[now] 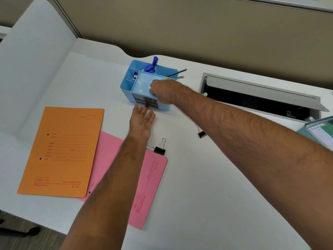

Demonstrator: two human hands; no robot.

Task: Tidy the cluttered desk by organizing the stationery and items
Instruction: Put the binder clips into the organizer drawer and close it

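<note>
The right hand (pixel 163 91) is gripping the organizer (pixel 126 85) top tray (fingers curled); the left hand (pixel 142 120), fingers straight, is reaching its drawer (pixel 146 102), probably to open next.

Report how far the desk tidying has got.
Done: blue pens and pencils stand in the blue organizer. In hand: the right hand rests on its tray; the left hand reaches toward its drawer. Left: two binder clips, and the orange folder and pink folder lie loose.
</note>
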